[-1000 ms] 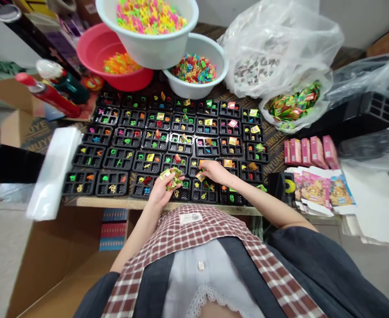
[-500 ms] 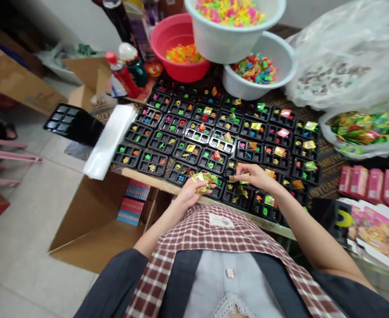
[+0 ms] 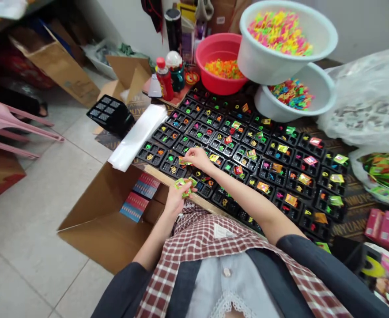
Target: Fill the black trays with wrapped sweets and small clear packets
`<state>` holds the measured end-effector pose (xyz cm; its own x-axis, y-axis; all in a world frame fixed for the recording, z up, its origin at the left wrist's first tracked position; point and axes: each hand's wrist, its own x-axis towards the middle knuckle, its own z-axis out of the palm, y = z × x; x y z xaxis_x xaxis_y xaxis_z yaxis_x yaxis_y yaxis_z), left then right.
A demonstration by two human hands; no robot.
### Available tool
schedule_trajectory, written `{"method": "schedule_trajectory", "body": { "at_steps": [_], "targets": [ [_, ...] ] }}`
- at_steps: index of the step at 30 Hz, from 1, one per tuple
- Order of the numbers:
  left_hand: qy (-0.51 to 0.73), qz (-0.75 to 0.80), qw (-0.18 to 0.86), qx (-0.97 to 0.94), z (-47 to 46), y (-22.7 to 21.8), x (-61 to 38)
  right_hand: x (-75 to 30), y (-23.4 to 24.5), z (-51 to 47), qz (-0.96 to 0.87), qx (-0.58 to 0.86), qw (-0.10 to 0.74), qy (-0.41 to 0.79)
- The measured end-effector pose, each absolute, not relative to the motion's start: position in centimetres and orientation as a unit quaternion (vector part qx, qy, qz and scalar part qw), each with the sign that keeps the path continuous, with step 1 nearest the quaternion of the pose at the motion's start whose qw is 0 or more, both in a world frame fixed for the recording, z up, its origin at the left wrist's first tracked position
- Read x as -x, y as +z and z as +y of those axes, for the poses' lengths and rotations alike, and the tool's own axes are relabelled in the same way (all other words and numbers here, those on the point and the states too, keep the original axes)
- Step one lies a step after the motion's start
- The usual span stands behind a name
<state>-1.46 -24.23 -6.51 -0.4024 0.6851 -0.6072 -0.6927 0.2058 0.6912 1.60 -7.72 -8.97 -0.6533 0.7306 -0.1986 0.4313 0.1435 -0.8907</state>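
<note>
Black compartment trays (image 3: 282, 165) cover the table, each holding small bright plastic pieces and many a small foil packet. My left hand (image 3: 176, 196) sits at the table's near edge, closed round a bunch of green and yellow packets (image 3: 185, 184). My right hand (image 3: 197, 158) reaches left over the trays near the front left corner, pinching one packet (image 3: 184, 162) just above a tray.
A red bowl (image 3: 220, 53) and two white bowls (image 3: 282, 66) of coloured plastic pieces stand at the back. A clear bag of packets (image 3: 384, 170) lies right, pink boxes (image 3: 384, 223) below it. A stack of clear sleeves (image 3: 137, 137) and an open cardboard box (image 3: 110, 221) are left.
My right hand has moved left along the front rows with a packet in its fingers. My left hand keeps its bunch. The camera has swung left, showing more floor.
</note>
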Motion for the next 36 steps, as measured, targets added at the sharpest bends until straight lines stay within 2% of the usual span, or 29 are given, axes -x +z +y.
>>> {"method": "schedule_trajectory", "body": {
  "at_steps": [5,10,16,20,28,30,33,36],
  "targets": [
    [0.67,0.552,0.495,0.039,-25.6,-6.7,3.9,0.6,-9.6,-8.2,-0.793,0.383,0.089,0.466],
    [0.678,0.55,0.483,0.06,-25.4,-6.7,5.2,0.5,-8.5,-5.8,-0.835,0.39,0.129,0.365],
    [0.681,0.542,0.489,0.059,-24.0,-5.9,5.9,1.8,-7.8,-2.8,-0.89,0.42,-0.01,0.18],
    [0.685,0.543,0.483,0.056,-23.5,-6.1,6.4,1.5,-7.4,-1.2,-0.902,0.412,-0.026,0.125],
    [0.676,0.54,0.501,0.035,-20.9,-6.2,6.9,1.0,-6.7,4.4,-0.879,0.466,-0.025,0.101],
    [0.677,0.538,0.5,0.041,-19.7,-6.1,6.9,0.6,-6.3,4.1,-0.88,0.462,-0.003,0.107],
    [0.681,0.539,0.493,0.058,-18.1,-5.9,7.0,0.1,-5.9,2.4,-0.898,0.413,0.039,0.148],
    [0.678,0.535,0.5,0.061,-16.9,-5.7,6.9,0.0,-6.4,0.3,-0.916,0.347,0.014,0.198]
  ]
}}
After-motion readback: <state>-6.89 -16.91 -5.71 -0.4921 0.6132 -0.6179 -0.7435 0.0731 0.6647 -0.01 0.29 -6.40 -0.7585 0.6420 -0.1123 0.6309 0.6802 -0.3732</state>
